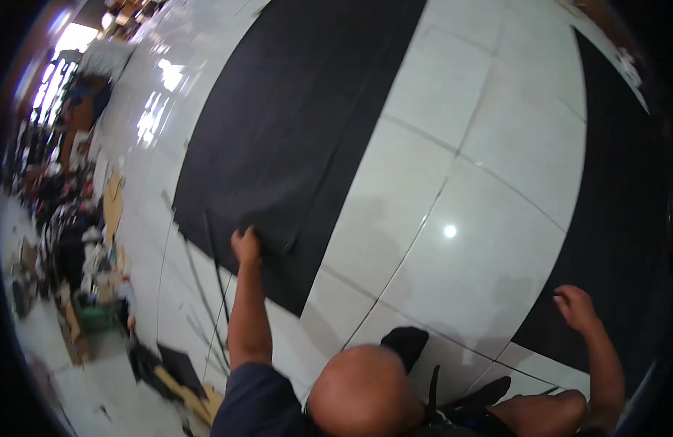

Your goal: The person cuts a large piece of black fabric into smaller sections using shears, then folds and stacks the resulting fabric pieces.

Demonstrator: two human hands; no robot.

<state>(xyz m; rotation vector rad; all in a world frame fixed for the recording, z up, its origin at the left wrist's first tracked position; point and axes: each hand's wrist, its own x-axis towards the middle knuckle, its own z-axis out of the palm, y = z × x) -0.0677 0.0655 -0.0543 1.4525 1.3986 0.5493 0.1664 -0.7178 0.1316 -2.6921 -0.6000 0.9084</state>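
Observation:
A long black cloth lies flat on the white tiled floor, running away from me. My left hand is stretched forward and grips the near edge of this cloth, fingers closed on it. A second black cloth lies on the floor at the right. At its near corner my right hand has its fingers curled on the edge. A bare head and a dark blue sleeve fill the bottom of the view.
Thin black strips lie on the tiles left of my left arm. Dark-socked feet and a bent knee are near the bottom. Cardboard scraps and cluttered goods line the left side.

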